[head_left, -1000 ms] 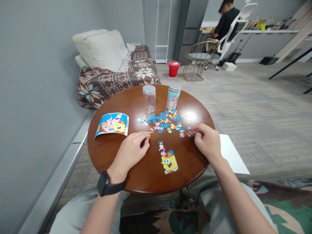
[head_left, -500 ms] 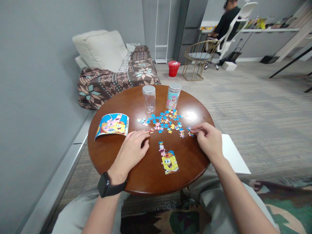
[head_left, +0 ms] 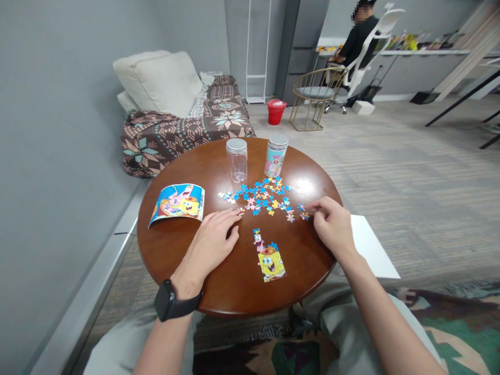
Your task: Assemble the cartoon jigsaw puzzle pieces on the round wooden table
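My left hand [head_left: 216, 237] lies over the left part of the table, fingers stretched out, their tips at a small reddish puzzle piece they partly cover. Over on the right, my right hand [head_left: 333, 225] has its index finger extended to a few loose pieces [head_left: 303, 215], the other fingers curled; it grips nothing that I can see. Between and beyond the hands spreads a pile of loose puzzle pieces [head_left: 262, 202], mostly blue, pink and yellow. Nearer to me is a joined puzzle section [head_left: 272, 263] with a yellow cartoon face and a narrow pink strip at its upper left.
A curved picture sheet [head_left: 177, 203] stands on the round wooden table [head_left: 234, 291] at left. Behind the pieces are a clear jar [head_left: 237, 162] and a printed jar [head_left: 275, 157], both lidded. A sofa [head_left: 187, 127], red bin [head_left: 276, 112] and seated person [head_left: 357, 39] are farther back.
The left fingers have shifted slightly and cover more of the reddish piece. My right hand keeps nearly the same place by the loose pieces. The whole view has shifted a little.
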{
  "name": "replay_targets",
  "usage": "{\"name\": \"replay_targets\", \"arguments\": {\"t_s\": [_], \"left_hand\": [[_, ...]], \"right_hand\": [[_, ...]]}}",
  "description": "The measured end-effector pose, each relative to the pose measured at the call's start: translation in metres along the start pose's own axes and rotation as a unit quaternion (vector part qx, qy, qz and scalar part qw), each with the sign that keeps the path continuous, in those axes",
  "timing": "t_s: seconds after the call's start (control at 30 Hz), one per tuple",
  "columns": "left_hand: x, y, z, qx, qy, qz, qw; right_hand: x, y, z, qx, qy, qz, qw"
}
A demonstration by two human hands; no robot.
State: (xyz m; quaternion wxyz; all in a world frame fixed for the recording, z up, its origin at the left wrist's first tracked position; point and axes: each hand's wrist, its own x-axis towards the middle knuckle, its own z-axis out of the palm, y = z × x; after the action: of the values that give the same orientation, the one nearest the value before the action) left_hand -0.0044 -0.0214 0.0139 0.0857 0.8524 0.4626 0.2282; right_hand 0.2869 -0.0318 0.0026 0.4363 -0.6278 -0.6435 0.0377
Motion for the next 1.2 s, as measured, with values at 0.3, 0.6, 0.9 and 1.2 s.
{"name": "replay_targets", "arguments": {"t_s": [0.3,0.6,0.9,1.2], "left_hand": [[0.0,-0.001,0.0,0.016,0.007,-0.021,1.0],[-0.001,-0.002,0.002,0.012,0.016,-0.041,0.999],[-0.002,-0.003,0.004,0.024,0.015,-0.041,0.999],[-0.002,-0.004,0.005,0.012,0.023,-0.039,0.999]], "right_hand": [[0.001,0.012,0.008,0.017,0.001,0.023,1.0],[-0.001,0.017,0.011,0.002,-0.027,0.011,1.0],[0.0,0.018,0.013,-0.002,-0.022,0.019,1.0],[0.0,0.018,0.013,-0.008,-0.029,0.014,0.999]]}}
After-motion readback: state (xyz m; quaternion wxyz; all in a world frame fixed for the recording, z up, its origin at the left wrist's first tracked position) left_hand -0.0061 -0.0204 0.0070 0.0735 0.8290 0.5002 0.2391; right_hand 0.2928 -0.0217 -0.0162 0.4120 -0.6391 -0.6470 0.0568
